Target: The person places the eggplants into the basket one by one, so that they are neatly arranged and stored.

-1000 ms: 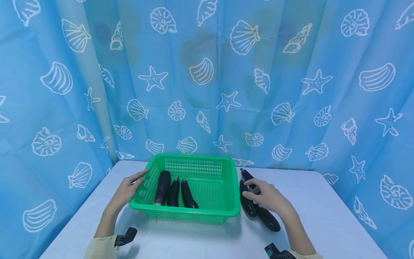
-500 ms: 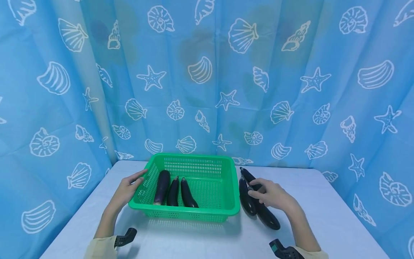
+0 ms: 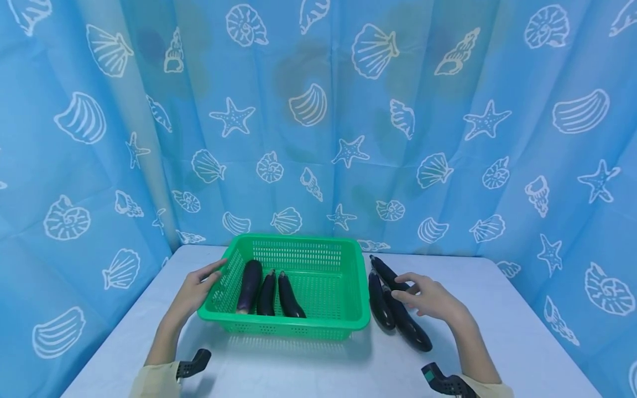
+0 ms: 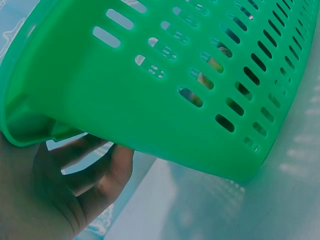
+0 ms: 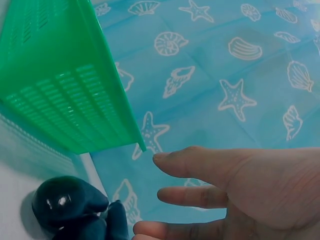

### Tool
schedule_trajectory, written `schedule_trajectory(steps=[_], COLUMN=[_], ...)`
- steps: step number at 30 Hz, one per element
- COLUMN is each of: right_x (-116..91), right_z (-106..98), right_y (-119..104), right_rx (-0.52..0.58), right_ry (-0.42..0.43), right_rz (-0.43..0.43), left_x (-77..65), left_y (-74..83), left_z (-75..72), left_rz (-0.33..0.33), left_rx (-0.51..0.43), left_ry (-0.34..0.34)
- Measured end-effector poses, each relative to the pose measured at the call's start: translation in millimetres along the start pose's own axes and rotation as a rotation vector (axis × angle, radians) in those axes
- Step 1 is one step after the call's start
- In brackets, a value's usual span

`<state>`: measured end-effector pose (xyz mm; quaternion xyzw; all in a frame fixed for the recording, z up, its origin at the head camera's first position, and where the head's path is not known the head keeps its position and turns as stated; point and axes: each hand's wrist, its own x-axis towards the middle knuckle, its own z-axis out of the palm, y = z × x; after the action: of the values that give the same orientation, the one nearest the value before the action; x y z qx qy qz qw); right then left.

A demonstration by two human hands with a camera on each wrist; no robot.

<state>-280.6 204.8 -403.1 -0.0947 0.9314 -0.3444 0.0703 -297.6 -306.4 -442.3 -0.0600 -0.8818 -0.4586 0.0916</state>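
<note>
A green plastic basket holds three dark eggplants: a thick one, a slimmer one and a curved one. At its left rim my left hand holds the edge; in the left wrist view its fingers are bent beneath the rim. Right of the basket lie three more eggplants: a rear one, one nearest the basket and a front one. My right hand hovers over them with parted, relaxed fingers, gripping nothing.
A white table bears everything. Blue curtains with white shell prints stand behind it and on both sides. The eggplants at right lie close against the basket's right wall.
My right hand has drawn back a little to the right over the eggplants, its thumb and fingers parted. My left hand and the basket have stayed in place.
</note>
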Motion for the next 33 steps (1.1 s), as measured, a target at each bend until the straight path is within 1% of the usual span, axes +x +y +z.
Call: schedule_trajectory(steps=[2, 8, 15, 20, 28, 33], right_x=[-0.2, 0.8, 4.0, 7.4, 13.3, 18.3], right_z=[-1.0, -4.4, -3.0, -2.5, 0.4, 2.9], right_y=[1.4, 7.3, 16.0, 18.9, 26.2, 31.6], right_rx=[0.000, 0.003, -0.008, -0.030, -0.079, -0.097], right_ry=[0.004, 0.003, 0.074, 0.112, 0.157, 0.167], right_rz=[0.017, 0.022, 0.054, 0.046, 0.065, 0.069], left_x=[0.9, 2.5, 1.1, -1.4, -0.3, 0.2], left_y=[0.5, 2.1, 1.6, 0.2, -0.3, 0.4], left_z=[0.1, 1.3, -0.1, -1.9, -0.6, -0.2], left_rz=[-0.004, -0.022, -0.010, 0.006, -0.012, -0.020], left_rx=[-0.003, -0.018, -0.018, -0.012, -0.003, -0.001], left_ry=[0.000, -0.002, -0.001, -0.002, 0.003, 0.003])
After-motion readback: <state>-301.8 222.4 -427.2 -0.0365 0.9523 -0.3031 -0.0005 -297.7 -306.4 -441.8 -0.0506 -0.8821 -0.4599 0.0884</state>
